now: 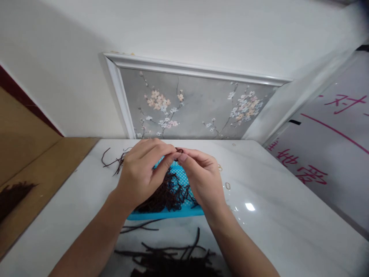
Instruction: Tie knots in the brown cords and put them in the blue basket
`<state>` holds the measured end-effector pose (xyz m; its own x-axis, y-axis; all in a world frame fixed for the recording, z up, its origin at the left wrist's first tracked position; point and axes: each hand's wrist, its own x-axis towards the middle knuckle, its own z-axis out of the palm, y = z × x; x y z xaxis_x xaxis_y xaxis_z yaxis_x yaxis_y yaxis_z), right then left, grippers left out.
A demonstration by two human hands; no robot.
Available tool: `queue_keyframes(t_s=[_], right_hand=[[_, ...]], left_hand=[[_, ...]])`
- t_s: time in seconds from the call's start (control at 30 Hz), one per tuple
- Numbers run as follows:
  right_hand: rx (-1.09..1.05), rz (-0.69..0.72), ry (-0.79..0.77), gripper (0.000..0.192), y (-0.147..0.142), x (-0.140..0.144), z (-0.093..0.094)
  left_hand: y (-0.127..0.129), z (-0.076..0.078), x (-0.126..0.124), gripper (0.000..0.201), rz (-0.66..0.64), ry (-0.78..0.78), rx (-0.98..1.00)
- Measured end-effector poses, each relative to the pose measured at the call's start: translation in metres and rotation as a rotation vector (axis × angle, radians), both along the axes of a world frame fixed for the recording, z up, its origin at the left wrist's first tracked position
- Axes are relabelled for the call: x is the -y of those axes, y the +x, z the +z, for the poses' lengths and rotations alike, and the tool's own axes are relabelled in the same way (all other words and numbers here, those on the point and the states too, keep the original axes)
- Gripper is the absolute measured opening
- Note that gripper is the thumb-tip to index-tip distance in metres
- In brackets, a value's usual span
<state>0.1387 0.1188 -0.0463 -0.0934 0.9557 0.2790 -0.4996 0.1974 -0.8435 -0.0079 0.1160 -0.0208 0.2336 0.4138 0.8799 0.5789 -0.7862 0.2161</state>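
Observation:
My left hand point(141, 165) and my right hand point(203, 175) meet above a blue perforated plastic basket point(170, 214). Between their fingertips is a thin dark brown strand point(180, 151), bent into a small loop. Both hands are closed in a pinch on it; the fingers cover part of the strand. Under them, a tangle of short dark brown strands point(165, 196) lies in the basket, partly hidden by my left hand. Closest to me, a heap of longer dark strands point(175, 263) runs off the bottom of the view.
A few loose strands point(115, 163) lie left of the basket on the white glossy table point(259, 238). Small rubber bands point(227, 186) are scattered on the right. Behind stands a wall with a framed floral panel point(198, 111); a whiteboard point(331, 127) with red writing is at right.

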Motion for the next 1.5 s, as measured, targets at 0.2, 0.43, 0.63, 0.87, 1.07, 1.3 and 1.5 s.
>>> queue_keyframes(t_s=[0.2, 0.43, 0.63, 0.87, 1.07, 1.3, 1.5], right_hand=[[0.016, 0.020, 0.082, 0.015, 0.002, 0.004, 0.003], [-0.046, -0.014, -0.022, 0.005, -0.002, -0.001, -0.001], [-0.113, -0.001, -0.099, 0.006, 0.002, -0.005, 0.001], [-0.027, 0.018, -0.062, 0.007, 0.004, -0.001, 0.004], [-0.060, 0.035, -0.069, 0.007, 0.005, -0.001, 0.005], [-0.065, 0.033, -0.090, 0.008, 0.007, 0.000, 0.006], [-0.064, 0.067, -0.090, 0.006, 0.007, -0.002, 0.003]], left_hand=[[-0.002, 0.000, 0.001, 0.012, 0.093, 0.227, -0.122], [-0.003, -0.003, -0.001, 0.015, 0.119, 0.278, -0.171], [0.000, -0.002, 0.000, 0.013, 0.030, 0.057, -0.026], [0.007, -0.005, 0.008, 0.013, -0.039, -0.332, 0.302], [0.011, -0.007, 0.010, 0.016, -0.053, -0.351, 0.400], [0.012, -0.004, 0.012, 0.011, -0.075, -0.380, 0.477], [0.009, -0.002, 0.007, 0.011, -0.197, -0.465, 0.485]])
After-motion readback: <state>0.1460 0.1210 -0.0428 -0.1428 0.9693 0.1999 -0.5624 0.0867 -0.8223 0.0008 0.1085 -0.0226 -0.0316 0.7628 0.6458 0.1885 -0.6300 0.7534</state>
